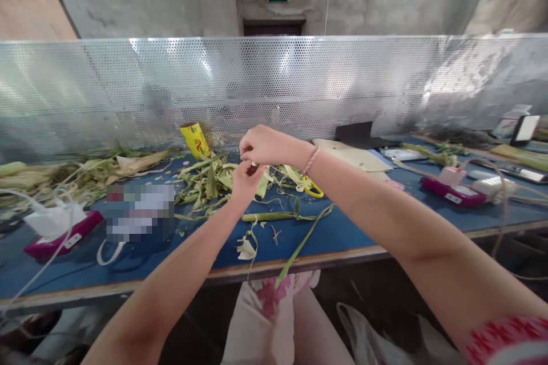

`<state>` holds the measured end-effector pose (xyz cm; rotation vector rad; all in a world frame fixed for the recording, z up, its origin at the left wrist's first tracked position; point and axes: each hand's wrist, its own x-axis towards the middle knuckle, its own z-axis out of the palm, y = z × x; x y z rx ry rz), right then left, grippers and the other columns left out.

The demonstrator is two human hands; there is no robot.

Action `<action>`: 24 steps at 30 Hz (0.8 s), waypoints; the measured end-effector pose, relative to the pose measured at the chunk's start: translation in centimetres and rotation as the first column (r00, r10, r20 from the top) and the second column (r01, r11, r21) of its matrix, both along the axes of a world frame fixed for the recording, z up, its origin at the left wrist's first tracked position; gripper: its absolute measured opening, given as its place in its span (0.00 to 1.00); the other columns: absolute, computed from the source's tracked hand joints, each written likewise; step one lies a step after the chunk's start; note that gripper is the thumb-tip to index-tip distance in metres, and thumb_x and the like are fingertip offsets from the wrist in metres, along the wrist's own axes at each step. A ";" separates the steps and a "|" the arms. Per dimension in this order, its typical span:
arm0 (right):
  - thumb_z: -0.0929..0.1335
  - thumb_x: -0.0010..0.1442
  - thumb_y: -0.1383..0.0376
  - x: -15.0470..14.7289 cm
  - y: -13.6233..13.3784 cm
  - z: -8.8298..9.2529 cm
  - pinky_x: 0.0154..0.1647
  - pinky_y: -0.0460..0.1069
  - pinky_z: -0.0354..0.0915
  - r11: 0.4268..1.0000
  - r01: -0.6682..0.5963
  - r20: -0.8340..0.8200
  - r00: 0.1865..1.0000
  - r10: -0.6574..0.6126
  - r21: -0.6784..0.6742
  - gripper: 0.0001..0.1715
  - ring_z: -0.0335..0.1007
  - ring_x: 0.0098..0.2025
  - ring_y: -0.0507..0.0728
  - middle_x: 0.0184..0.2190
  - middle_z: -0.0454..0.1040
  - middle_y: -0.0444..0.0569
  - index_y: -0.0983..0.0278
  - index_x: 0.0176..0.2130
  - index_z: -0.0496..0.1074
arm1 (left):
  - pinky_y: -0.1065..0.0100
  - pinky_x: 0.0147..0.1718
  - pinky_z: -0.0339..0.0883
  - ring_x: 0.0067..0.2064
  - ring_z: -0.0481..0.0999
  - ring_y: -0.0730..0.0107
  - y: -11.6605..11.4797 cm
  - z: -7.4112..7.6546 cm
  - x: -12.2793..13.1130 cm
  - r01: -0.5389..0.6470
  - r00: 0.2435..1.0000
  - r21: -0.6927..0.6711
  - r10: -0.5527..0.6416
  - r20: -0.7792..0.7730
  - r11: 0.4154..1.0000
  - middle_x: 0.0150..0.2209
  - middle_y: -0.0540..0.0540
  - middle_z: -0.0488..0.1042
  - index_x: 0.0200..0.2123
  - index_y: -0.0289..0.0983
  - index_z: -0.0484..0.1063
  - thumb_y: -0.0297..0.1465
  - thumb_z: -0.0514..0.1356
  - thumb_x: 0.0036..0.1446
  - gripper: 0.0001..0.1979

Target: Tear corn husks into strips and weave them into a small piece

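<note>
My left hand (247,182) is closed, thumb and fingertips pinched together above the table. Just above it, my right hand (263,144) bends down, its fingers curled in a pinch, close against the left. A small pale bit shows between the two hands, too little to name. Under and behind them lies a heap of torn green leaves and stalk pieces (203,185). Nearer to me, a long green stalk (269,217) rests across the table, with a green leaf strip (302,245) hanging over the front edge. A yellow loop-shaped handle (314,188) pokes out beside my right wrist.
A tilted yellow can (196,140) stands at the perforated metal screen (274,91). Magenta power strips (64,236) with cables lie left and right. Dry husks (141,162) cover the back left. Paper (351,154) and a black folder-like item (363,134) lie at the right.
</note>
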<state>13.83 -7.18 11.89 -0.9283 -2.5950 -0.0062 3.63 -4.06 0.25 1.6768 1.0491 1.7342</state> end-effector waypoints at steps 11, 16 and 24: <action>0.62 0.49 0.72 -1.0 1.0 -1.1 0.29 0.47 0.50 0.997 -0.046 -0.083 0.996 0.041 -0.054 0.09 0.56 0.26 0.48 0.22 0.68 0.47 0.69 0.22 0.70 | 0.72 0.19 0.44 0.18 0.49 0.82 -0.2 0.5 -0.7 -0.019 0.995 0.019 0.021 -0.100 1.000 0.13 0.56 0.52 0.13 0.36 0.55 0.27 0.58 0.41 0.13; 0.62 0.50 0.70 -0.7 1.3 -1.0 0.30 0.46 0.51 0.995 -0.019 -0.164 0.987 0.004 -0.093 0.09 0.56 0.25 0.47 0.21 0.67 0.45 0.69 0.25 0.71 | 0.72 0.19 0.42 0.18 0.47 0.82 0.4 0.1 -0.8 0.008 0.991 0.013 -0.006 -0.130 1.000 0.13 0.56 0.50 0.14 0.35 0.58 0.31 0.58 0.43 0.13; 0.62 0.51 0.71 -1.1 1.6 -1.5 0.28 0.46 0.51 0.998 -0.025 -0.198 0.980 0.013 -0.063 0.09 0.56 0.25 0.47 0.21 0.67 0.46 0.68 0.22 0.68 | 0.72 0.18 0.42 0.18 0.48 0.82 0.5 -0.3 -0.6 -0.003 0.994 -0.016 0.001 -0.110 1.000 0.13 0.56 0.52 0.13 0.35 0.57 0.30 0.59 0.41 0.13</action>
